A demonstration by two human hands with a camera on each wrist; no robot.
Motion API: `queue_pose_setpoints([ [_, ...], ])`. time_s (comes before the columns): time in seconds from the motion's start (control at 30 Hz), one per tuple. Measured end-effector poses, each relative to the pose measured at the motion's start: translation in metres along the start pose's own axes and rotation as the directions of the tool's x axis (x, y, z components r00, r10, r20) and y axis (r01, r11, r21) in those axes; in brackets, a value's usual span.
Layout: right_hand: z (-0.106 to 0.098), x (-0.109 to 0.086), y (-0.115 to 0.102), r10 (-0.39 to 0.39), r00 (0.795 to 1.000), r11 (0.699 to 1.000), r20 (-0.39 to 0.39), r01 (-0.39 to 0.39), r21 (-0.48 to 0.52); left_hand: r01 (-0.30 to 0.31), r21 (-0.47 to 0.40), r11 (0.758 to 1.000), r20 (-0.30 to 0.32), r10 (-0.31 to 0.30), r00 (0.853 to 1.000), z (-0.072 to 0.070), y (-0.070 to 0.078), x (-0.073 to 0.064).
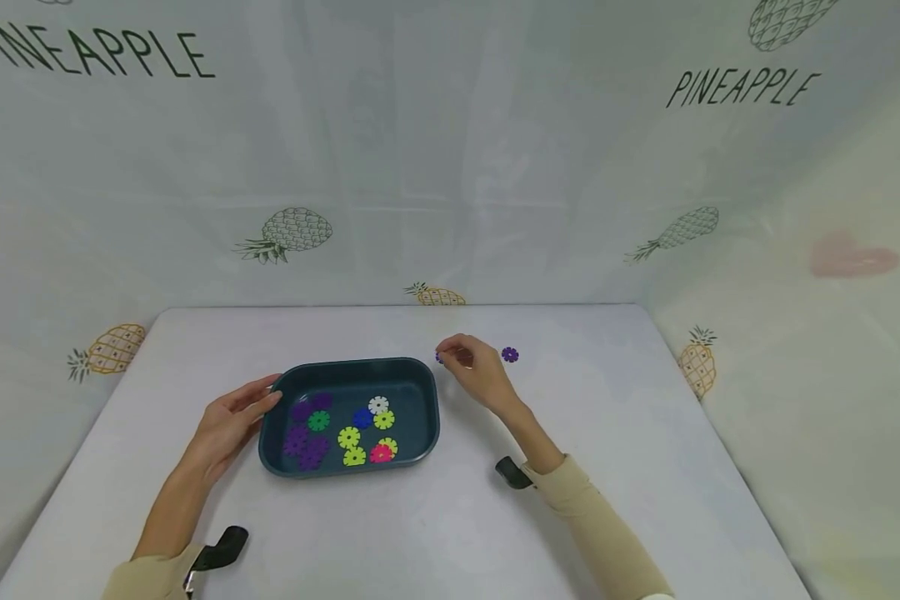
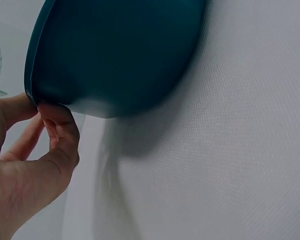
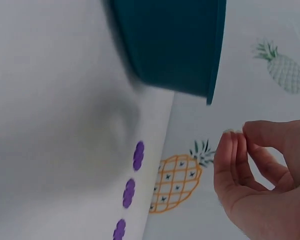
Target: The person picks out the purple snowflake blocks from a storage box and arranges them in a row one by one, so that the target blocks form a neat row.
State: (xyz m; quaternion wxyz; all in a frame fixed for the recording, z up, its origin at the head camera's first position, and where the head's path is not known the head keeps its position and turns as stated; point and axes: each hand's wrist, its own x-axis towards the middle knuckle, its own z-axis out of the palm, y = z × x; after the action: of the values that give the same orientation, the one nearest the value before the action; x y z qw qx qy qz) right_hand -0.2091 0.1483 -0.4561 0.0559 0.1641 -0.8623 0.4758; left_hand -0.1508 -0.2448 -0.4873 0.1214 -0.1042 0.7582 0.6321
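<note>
Purple discs [image 3: 129, 193], three in number, are left near the far edge of the surface [image 1: 450, 533]; mixed-colour discs [image 1: 318, 421] are already gathered in the tray [image 1: 414, 421]. Its left rim is pinched by the left hand [image 1: 225, 423]; the right hand's grip [image 1: 483, 377] is pressed together, seemingly empty.

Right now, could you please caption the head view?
Left hand grips a tray of colorful discs; right hand hovers nearby.

Pale pineapple-printed sheeting [image 1: 450, 150] hangs behind a white table [image 1: 390, 533]
</note>
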Motion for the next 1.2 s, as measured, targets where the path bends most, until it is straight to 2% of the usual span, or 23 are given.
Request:
queue_pose_setpoints([
  [0.2, 0.019, -0.002, -0.015, -0.026, 0.999, 0.999, 0.045, 0.024, 0.039, 0.015, -0.006, 1.000, -0.006, -0.015, 1.000, -0.001, -0.002, -0.001],
  [0.37, 0.036, -0.001, -0.026, -0.084, 0.992, 0.994, 0.095, 0.077, 0.073, 0.007, -0.004, 1.000, -0.005, -0.007, 1.000, -0.002, -0.002, -0.002],
  [0.63, 0.063, 0.001, -0.039, -0.160, 0.968, 0.983, 0.195, 0.138, 0.124, -0.004, -0.013, 1.000, -0.013, 0.004, 1.000, -0.002, 0.000, -0.001],
  [1.2, 0.112, -0.005, -0.055, -0.255, 0.922, 0.961, 0.291, 0.209, 0.181, -0.010, -0.016, 1.000, -0.015, 0.010, 1.000, 0.002, 0.003, -0.002],
])
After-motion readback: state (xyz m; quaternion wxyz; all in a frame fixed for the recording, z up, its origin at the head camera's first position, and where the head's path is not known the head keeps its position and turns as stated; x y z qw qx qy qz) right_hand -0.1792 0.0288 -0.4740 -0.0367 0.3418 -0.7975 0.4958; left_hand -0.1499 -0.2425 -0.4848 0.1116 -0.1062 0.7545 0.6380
